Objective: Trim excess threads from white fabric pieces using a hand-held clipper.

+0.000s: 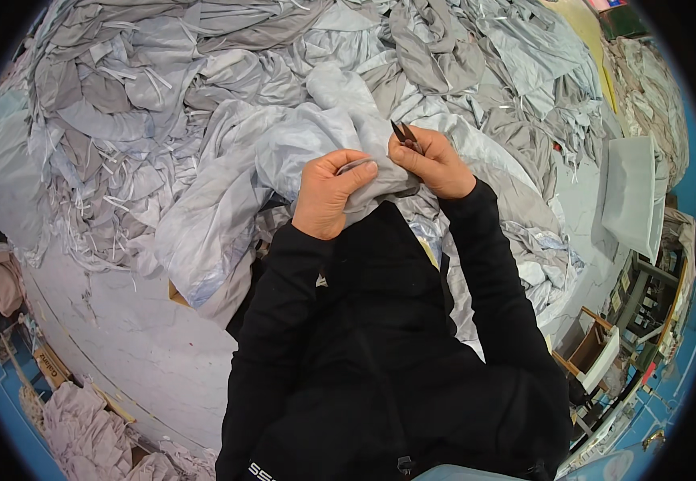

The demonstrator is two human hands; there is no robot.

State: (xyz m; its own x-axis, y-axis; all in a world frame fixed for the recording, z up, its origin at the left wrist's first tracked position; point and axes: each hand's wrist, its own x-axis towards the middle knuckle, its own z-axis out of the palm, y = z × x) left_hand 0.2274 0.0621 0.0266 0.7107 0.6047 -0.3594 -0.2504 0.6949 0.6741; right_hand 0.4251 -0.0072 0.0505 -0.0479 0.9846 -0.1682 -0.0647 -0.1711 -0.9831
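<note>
Between my two hands a light grey cloth is stretched over my lap. My left hand pinches its edge between thumb and fingers. Closed around a small pair of dark thread snips, my right hand also rests against the cloth; the two pointed blades stick up past the fingers, slightly apart. The rest of this cloth drapes forward and to the left, pale blue-grey and wrinkled. How the right fingers grip the fabric underneath is hidden.
A large heap of grey and pale blue fabric with white ties spreads ahead over a pale marbled surface. At right are a white plastic bin and a wooden-edged stool. More pinkish cloth lies at lower left.
</note>
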